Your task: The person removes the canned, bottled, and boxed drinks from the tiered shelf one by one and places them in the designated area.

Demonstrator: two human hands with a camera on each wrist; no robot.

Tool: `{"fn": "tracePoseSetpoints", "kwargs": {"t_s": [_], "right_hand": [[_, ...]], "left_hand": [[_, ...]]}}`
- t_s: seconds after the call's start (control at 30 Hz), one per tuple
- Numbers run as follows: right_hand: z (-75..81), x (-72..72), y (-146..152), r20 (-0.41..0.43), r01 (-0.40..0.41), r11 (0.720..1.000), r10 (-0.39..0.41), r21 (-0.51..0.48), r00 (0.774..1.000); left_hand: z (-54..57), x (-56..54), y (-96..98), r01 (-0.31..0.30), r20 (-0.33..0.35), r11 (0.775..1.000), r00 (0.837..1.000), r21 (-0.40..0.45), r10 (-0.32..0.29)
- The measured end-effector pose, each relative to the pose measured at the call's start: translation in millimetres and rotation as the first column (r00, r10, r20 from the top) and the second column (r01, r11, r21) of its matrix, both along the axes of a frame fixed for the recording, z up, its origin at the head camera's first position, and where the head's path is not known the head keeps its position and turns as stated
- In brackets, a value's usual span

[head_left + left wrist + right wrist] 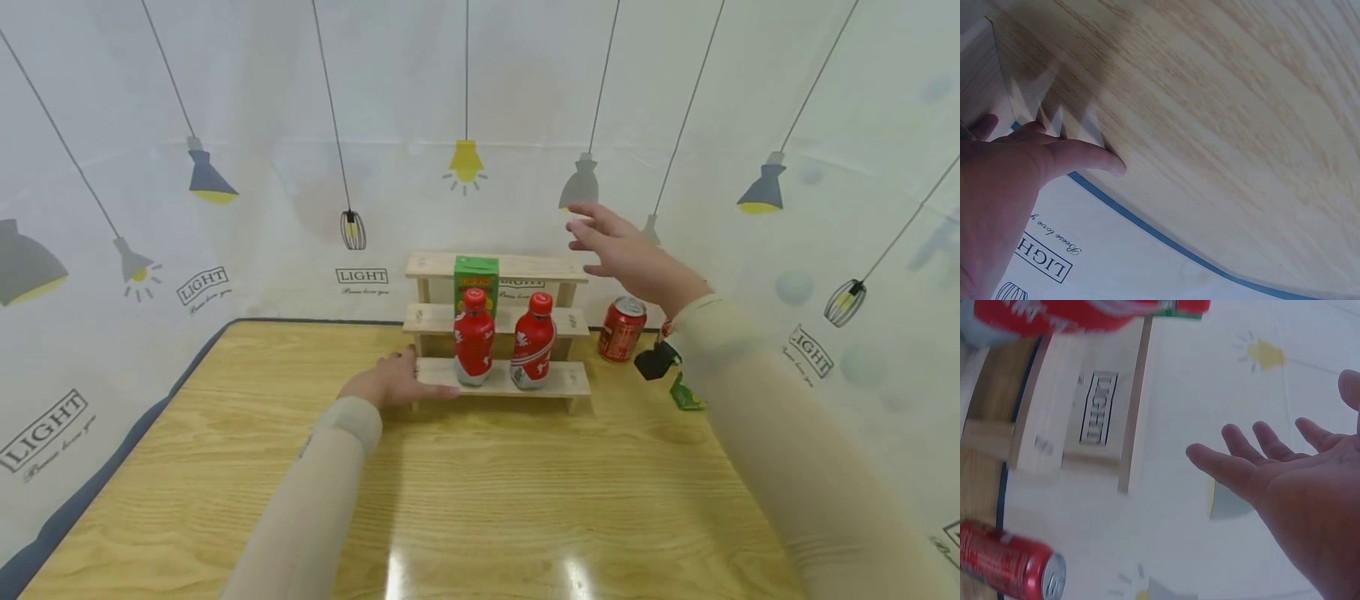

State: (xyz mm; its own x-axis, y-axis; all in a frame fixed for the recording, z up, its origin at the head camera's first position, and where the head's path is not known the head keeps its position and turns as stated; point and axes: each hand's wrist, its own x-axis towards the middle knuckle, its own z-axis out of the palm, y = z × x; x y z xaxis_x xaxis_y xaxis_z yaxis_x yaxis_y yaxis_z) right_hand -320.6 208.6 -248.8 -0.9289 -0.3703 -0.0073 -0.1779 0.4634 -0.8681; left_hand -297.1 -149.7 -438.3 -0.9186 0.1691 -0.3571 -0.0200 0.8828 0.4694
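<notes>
A three-tier wooden display stand (570,379) is at the back of the table. My left hand (386,379) holds its lower left end, thumb along the front edge of the bottom step and fingers at the side. Two red bottles (474,342) with red caps stand upright on the bottom step. Behind the left bottle, a green drink carton (476,267) rises higher on the stand. Raised in the air near the stand's upper right end, my right hand (630,254) has spread, loosely bent fingers and holds nothing; the right wrist view shows its palm (1310,500) bare.
To the right of the stand, a red soda can (621,332) stands on the wooden table (525,492). A green package (686,394) and another red item lie partly hidden behind my right forearm. A white curtain (262,250) printed with lamps hangs behind the table.
</notes>
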Motion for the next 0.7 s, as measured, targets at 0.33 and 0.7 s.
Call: {"fn": "tracePoseSetpoints", "kwargs": {"t_s": [0.33, 0.7], "right_hand": [[10.3, -0.4, -71, 0.187, 0.04, 0.999, -0.037, -0.014, 0.982], [4.2, -11.4, -111, 0.196, -0.031, 0.992, 0.006, 0.123, 0.981]], "left_hand": [[0.2, 0.4, -0.4, -0.002, 0.003, 1.0, 1.0, 0.0, 0.002], [-0.9, -1.8, 0.5, -0.009, 0.006, 1.0, 1.0, 0.014, 0.009]]}}
